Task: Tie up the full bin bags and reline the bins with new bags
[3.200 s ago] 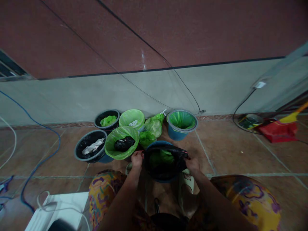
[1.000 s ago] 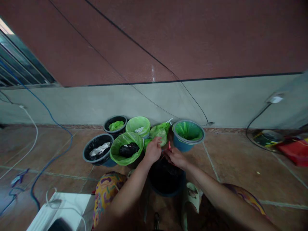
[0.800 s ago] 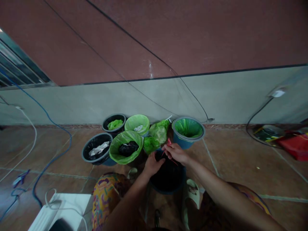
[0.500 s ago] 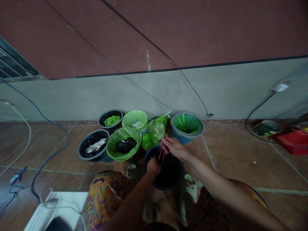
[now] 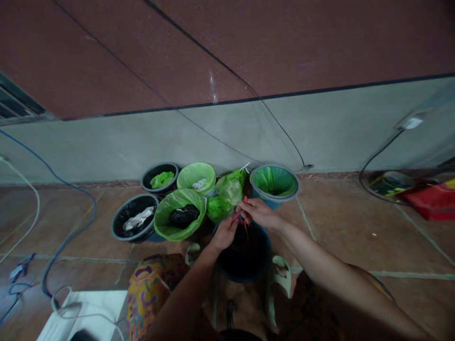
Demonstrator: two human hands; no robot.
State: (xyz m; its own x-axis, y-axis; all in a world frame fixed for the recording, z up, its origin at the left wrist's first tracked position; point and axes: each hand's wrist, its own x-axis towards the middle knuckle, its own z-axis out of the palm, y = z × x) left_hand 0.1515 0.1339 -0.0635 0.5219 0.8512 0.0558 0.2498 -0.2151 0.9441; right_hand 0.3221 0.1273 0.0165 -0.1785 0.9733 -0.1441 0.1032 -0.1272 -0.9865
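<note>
A blue bucket (image 5: 263,265) lined with a black bag (image 5: 245,248) stands on the floor between my feet. Above its far rim my right hand (image 5: 259,213) pinches a thin red string (image 5: 245,222) that hangs toward the bag. My left hand (image 5: 223,233) is closed on the string's lower part, beside the right hand. Both hands hover over the bag's opening.
Several buckets with green or black liners cluster by the wall: green-lined (image 5: 180,215), black-lined (image 5: 132,222), blue with green liner (image 5: 274,182). Loose green bags (image 5: 229,189) lie behind. Blue cable (image 5: 71,227) left, white object (image 5: 85,312) lower left, red item (image 5: 432,201) right.
Earlier both hands gripped the black bag's rim on the bucket. They then rose with a red string; my left hand dipped to the bucket and has come back up to the string.
</note>
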